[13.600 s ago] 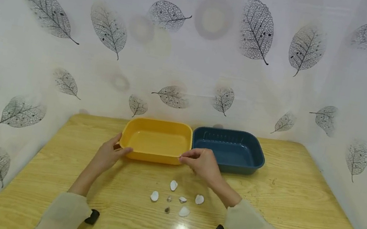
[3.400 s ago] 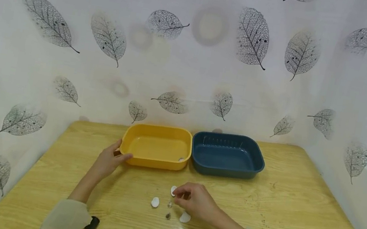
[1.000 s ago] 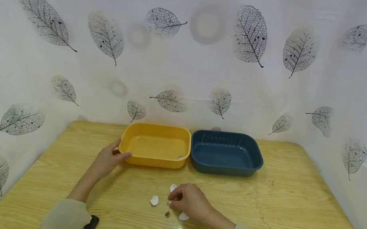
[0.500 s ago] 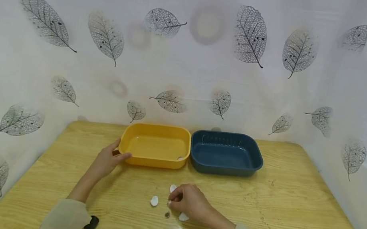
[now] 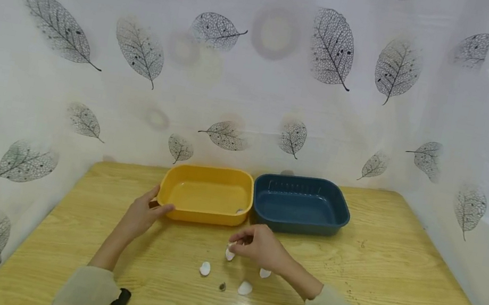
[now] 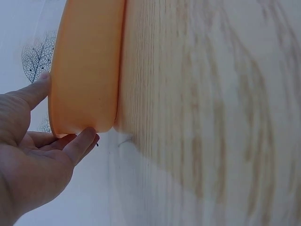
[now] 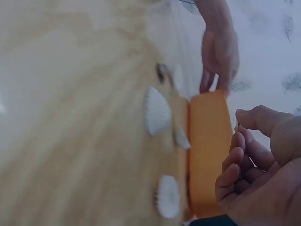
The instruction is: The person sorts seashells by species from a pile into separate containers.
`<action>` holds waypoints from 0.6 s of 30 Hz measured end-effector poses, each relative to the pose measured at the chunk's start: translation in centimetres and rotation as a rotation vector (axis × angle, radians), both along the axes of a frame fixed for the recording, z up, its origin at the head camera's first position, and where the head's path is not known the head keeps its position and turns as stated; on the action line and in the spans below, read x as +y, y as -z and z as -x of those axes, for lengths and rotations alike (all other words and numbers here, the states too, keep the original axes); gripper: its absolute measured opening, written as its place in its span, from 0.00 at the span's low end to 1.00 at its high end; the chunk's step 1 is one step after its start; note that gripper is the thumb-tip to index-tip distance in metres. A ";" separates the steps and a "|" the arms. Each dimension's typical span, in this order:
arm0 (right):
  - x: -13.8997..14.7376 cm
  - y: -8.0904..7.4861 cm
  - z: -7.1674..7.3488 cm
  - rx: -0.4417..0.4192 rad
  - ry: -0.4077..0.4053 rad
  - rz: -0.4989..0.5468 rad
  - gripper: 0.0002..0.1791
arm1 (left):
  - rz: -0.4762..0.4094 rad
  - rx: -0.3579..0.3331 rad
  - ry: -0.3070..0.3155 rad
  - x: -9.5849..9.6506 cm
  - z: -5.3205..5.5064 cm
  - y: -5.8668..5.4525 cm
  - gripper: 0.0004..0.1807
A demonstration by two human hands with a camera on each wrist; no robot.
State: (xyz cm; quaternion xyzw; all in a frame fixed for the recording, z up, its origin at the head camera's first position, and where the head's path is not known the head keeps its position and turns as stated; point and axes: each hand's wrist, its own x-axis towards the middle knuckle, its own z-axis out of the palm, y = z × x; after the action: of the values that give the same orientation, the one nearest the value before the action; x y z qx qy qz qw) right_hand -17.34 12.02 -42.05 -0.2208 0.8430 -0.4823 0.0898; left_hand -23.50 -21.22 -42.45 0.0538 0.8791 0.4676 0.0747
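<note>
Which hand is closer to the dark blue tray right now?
Right. The right hand is just in front of the dark blue tray, by its near left corner; the left hand is farther off, gripping the left end of the yellow tray.

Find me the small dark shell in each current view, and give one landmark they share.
Head: low, mid-width, left of a white shell; the small dark shell lies on the table.
Left wrist: not in it.
Right wrist: upper middle, blurred.
Shared landmark: the yellow tub with the left hand at its end.
</note>
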 end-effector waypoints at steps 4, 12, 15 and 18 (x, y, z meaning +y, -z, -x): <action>0.4 -1.2 1.7 0.060 0.028 0.015 0.08 | 0.002 0.007 0.000 -0.1 0.1 0.1 0.49; 0.3 -2.7 4.6 0.076 0.138 0.025 0.10 | -0.006 0.006 0.002 -0.2 0.1 0.3 0.51; 0.1 -2.7 5.4 0.082 0.159 0.011 0.09 | -0.008 0.010 0.003 -0.2 0.1 0.4 0.51; -0.1 -2.7 6.0 0.076 0.194 -0.007 0.08 | -0.002 0.016 0.003 -0.1 0.0 0.3 0.51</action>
State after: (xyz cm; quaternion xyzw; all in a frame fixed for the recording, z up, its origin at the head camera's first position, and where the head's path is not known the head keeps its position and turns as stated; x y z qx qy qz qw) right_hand -23.34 11.87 -39.38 -0.1562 0.8649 -0.4770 0.0114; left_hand -23.54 -21.34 -42.78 0.0589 0.8790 0.4682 0.0681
